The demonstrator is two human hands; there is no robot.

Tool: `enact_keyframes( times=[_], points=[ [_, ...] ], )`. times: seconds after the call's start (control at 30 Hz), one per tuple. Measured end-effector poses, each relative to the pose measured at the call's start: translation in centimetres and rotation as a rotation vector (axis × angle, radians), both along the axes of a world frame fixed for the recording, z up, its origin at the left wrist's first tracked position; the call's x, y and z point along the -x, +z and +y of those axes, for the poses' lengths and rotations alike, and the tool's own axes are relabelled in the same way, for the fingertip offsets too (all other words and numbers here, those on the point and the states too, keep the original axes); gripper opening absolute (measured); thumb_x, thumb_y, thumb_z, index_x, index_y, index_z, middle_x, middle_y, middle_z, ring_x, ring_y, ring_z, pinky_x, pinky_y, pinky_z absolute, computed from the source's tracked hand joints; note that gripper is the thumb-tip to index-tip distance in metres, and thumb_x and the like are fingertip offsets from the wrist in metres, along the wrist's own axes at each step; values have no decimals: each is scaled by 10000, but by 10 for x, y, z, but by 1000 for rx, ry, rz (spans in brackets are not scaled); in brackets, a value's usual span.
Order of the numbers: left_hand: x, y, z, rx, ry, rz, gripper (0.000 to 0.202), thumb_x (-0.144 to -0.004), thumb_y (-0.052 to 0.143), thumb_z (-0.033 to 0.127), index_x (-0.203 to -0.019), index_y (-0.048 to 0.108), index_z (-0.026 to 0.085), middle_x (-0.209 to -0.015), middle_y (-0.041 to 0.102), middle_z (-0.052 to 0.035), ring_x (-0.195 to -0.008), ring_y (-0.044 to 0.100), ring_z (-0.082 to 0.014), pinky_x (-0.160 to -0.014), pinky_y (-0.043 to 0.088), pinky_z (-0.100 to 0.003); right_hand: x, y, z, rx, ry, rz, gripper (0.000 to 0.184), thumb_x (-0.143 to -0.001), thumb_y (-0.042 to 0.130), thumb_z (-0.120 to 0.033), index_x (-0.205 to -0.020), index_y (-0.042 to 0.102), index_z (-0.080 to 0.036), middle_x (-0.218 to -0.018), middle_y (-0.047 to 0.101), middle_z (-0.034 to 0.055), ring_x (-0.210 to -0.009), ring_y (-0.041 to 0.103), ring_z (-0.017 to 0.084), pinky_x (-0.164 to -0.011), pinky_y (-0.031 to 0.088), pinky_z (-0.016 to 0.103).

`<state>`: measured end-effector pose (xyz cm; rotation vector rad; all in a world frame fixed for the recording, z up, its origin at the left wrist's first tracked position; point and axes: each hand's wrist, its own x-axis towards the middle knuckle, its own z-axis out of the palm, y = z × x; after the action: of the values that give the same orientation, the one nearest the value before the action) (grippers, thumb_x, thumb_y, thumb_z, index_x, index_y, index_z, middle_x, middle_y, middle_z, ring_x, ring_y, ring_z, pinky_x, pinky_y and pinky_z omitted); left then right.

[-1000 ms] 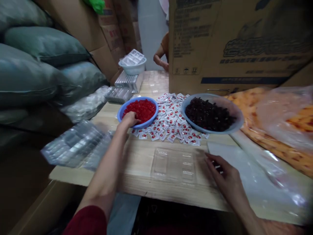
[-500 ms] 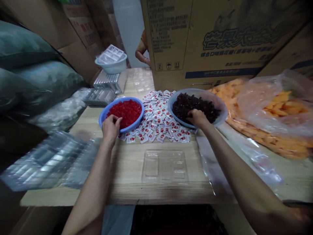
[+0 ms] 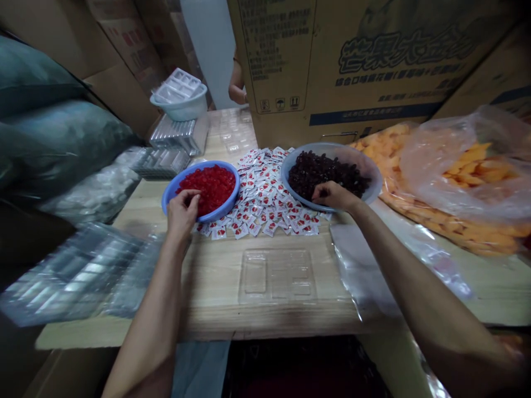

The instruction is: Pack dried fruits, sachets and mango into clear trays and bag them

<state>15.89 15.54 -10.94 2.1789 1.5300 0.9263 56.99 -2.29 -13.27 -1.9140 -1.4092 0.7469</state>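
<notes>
My left hand (image 3: 182,213) is at the near left rim of a blue bowl (image 3: 226,209) filled with glossy red pieces (image 3: 213,185). Its fingers are curled toward the thumb, and anything between them is hidden. Over the near side of a pale translucent bowl (image 3: 372,176) is my right hand (image 3: 335,196), its fingertips bent together among small dark, raisin-like pieces (image 3: 321,170). What those fingers pinch cannot be made out. Between the bowls spreads a pile of small white sachets (image 3: 265,190) with red prints. A clear plastic tray (image 3: 277,276) with shallow compartments lies in front of me.
Stacked clear trays (image 3: 78,271) lie at the left edge. Plastic film (image 3: 360,260) and a bag of orange pieces (image 3: 440,204) occupy the right. A large carton (image 3: 286,66) stands behind. Farther back are a light-blue basin (image 3: 186,108) and another person's arm (image 3: 237,83).
The view has shifted slightly, so the table's contents sit a little higher and farther left. Both hands remain at their bowls, with slight finger movement.
</notes>
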Motion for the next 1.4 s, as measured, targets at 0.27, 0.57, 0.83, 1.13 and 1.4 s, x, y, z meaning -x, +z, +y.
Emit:
enact_keyframes(
  times=[0.27,0.57,0.83,1.13,1.4],
  points=[
    [-77,-7,-153,256,-502,-329,176,-897,620,341,-1023,636,220,-911,710,-28,-801,659,-162,-766,519,-290,10,15,-14,-386,-351,354,106,-778,641,-210,-799,537,-213,-743,667,28,-758,685,193,-790,552,349],
    [-119,-61,-206,82,-749,-98,104,-900,652,277,-850,733,235,-915,672,-85,-970,585,-247,-881,480,-427,120,3,-143,-291,-71,311,167,-896,655,-364,-900,690,-201,-897,697,47,-855,641,195,-808,498,329],
    [-109,-49,-214,7,-741,12,244,-962,525,230,-1062,745,261,-991,678,-97,-1003,572,-246,-878,480,-432,145,-43,-138,-275,-68,-116,86,-884,618,-210,-838,690,-209,-863,665,68,-908,574,250,-814,410,388],
    [-30,24,-37,-195,-49,142,274,-891,576,333,-1087,694,182,-1145,696,-115,-1100,611,-267,-1034,433,-413,131,-7,-135,-231,-78,-248,146,-955,588,-308,-869,668,-220,-908,686,54,-928,582,250,-841,372,391],
    [-17,2,45,271,-66,541,188,-702,711,405,-732,704,220,-802,757,-57,-759,680,-250,-683,488,-303,21,29,-70,-247,-303,-473,172,-932,549,-231,-923,707,-164,-933,700,99,-872,627,240,-798,477,344]
  ],
)
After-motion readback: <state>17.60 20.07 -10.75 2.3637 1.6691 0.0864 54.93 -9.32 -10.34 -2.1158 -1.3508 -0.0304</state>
